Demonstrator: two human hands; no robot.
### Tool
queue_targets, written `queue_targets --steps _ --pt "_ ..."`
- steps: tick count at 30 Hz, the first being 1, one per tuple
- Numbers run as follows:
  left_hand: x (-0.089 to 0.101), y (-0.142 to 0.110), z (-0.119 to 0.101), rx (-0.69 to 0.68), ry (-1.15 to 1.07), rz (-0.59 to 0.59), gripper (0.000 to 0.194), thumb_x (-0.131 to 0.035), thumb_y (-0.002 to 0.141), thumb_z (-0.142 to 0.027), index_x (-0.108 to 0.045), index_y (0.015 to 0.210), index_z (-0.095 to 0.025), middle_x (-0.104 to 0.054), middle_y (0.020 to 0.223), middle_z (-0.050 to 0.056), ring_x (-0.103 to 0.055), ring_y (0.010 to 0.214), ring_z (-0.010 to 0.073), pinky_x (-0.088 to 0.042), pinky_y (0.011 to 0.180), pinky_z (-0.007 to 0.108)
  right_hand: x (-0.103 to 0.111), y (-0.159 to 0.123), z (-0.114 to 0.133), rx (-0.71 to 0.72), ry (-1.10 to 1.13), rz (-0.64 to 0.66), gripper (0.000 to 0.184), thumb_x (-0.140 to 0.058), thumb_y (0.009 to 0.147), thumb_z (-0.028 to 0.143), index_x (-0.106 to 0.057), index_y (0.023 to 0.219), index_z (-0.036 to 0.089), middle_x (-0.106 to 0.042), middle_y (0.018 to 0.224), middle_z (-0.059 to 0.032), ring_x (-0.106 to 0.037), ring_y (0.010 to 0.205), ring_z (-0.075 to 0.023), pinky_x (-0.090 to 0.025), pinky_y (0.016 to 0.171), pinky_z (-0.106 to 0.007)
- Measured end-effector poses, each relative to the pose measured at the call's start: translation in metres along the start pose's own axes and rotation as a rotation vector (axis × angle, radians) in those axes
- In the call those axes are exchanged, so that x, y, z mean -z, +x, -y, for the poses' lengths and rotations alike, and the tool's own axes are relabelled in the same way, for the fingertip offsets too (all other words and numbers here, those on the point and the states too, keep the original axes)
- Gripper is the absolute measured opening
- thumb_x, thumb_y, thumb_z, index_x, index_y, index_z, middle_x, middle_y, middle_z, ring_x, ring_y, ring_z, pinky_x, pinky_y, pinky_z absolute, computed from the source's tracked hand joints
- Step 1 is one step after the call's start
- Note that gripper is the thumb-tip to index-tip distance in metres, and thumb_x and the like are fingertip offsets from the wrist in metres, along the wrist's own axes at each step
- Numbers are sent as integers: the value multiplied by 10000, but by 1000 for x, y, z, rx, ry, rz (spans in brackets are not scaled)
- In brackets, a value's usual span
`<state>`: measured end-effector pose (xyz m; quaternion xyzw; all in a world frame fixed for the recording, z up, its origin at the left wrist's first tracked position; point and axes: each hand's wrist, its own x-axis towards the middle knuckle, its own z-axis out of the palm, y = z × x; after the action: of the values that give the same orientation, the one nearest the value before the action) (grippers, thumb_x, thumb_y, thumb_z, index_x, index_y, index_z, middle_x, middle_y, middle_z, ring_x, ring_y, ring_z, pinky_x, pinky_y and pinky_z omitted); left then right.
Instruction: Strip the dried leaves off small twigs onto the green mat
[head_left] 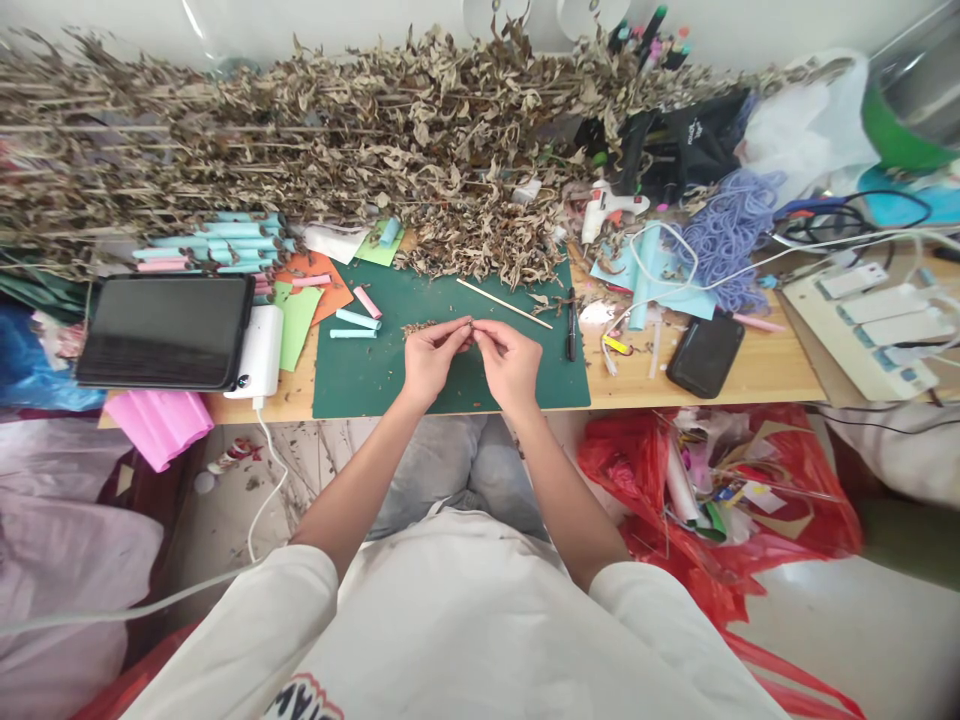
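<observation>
My left hand (433,362) and my right hand (510,362) meet at the fingertips over the green cutting mat (360,385). Both are closed in a pinch on a tiny brown piece that looks like dried leaf; the fingers cover most of it. Brown crumbs (417,327) lie just left of my left hand. Behind the hands, a heap of dried leaves (487,240) spills onto the mat. A thin wooden stick (504,303) rests slantwise beyond my fingers, and a black pen (572,325) lies at the mat's right side. Short rolled paper tubes (355,320), blue and pink, are on the left.
Long dried leafy stalks (300,130) fill the back of the table. A tablet (166,332) and white power bank (259,350) stand left. To the right are a glue gun (611,208), purple yarn (731,235), a black phone-like device (705,355) and a power strip (862,325).
</observation>
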<state>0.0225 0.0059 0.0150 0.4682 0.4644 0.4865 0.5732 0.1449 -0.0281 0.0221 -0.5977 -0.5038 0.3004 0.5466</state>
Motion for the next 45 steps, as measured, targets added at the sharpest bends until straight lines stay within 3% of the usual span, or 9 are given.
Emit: queue_targets --steps 7,11,18,23,30,35,45 --pt "1 -1 -7 -163 153 7 206 -745 796 -345 -795 957 -226 -749 962 57 -666 723 148 -574 700 294 2 -2 5 -52 99 96 231 -569 909 323 -704 1064 217 -762 1042 -48 -740 918 -183 -617 863 -339" --pt "2 2 -5 -190 175 19 176 -713 823 -329 -797 941 -229 -737 866 42 -623 660 130 -530 643 270 4 0 9 11 -33 75 215 -591 891 297 -710 1056 226 -766 958 -38 -732 842 -175 -622 809 -328" --pt "3 4 -2 -99 120 23 229 -748 773 -345 -780 929 -181 -731 781 35 -606 613 121 -517 628 267 11 9 7 245 -188 106 204 -570 917 235 -732 1039 256 -729 982 -34 -682 874 -163 -578 824 -322" --pt "3 4 -6 -29 12 86 238 -777 751 -347 -726 886 -157 -692 707 24 -617 609 112 -513 606 246 16 14 2 261 -186 118 156 -612 906 241 -753 968 262 -731 942 -24 -682 864 -163 -562 813 -320" --pt "1 6 -3 -1 -31 39 237 -791 745 -355 -738 828 -140 -680 666 18 -603 574 98 -505 578 238 15 16 -4 309 -171 112 128 -642 897 262 -764 933 249 -766 933 -27 -709 852 -172 -563 822 -326" --pt "1 4 -1 26 -57 52 270 -809 719 -340 -761 899 -144 -718 726 26 -625 608 94 -537 616 230 15 17 -6 299 -175 79 138 -628 905 259 -763 890 235 -768 912 -30 -711 847 -175 -566 815 -325" --pt "3 7 8 -68 81 59 209 -716 793 -315 -750 906 -143 -706 710 25 -603 575 95 -522 569 221 16 18 -9 299 -131 137 125 -614 910 240 -736 935 233 -749 937 -31 -697 841 -160 -573 810 -312"
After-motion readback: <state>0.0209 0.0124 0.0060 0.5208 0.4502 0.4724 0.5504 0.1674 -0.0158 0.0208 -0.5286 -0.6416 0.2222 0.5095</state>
